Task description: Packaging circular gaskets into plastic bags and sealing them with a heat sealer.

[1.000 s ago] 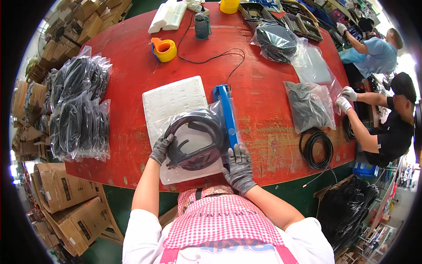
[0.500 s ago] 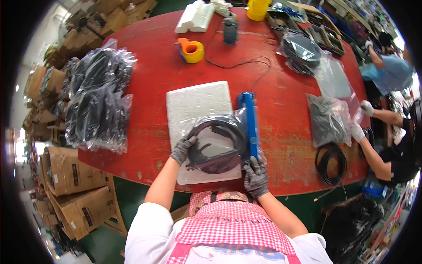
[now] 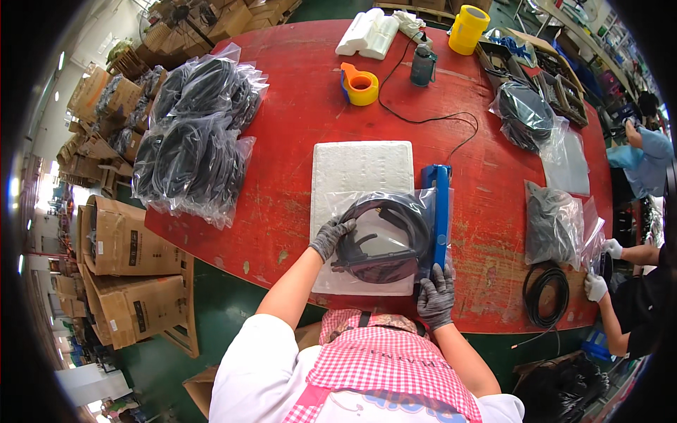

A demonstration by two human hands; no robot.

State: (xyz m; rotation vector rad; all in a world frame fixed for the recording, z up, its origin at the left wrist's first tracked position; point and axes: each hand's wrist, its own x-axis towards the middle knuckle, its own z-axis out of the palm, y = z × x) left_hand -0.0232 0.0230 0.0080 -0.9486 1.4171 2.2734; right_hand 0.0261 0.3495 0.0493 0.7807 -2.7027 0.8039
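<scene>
A coiled black cable (image 3: 376,273) lies inside a clear plastic bag (image 3: 343,199), resting on a white foam board (image 3: 363,167). My left hand (image 3: 331,238), in a grey glove, grips the left side of the bagged coil. Along the bag's right side stands a long blue bar (image 3: 442,218), which looks like a bag sealer, and the bag's edge passes under it. My right hand (image 3: 436,299), also gloved, touches the bar's near end with its fingers stretched out. A thin black cord (image 3: 423,118) runs from the bar's far end across the table.
Bagged black cables (image 3: 190,166) are piled on the red table's (image 3: 289,92) left. Beyond the foam lie an orange-and-yellow tape dispenser (image 3: 361,87) and a dark bottle (image 3: 423,65). At right are a grey-filled bag (image 3: 553,224), a loose black cable coil (image 3: 546,294) and a co-worker's gloved hand (image 3: 596,286).
The whole view has shifted, so the table's things appear farther right. My hands keep their places on the bag and the blue bar. The co-worker's gloved hands have moved nearer the table's front.
</scene>
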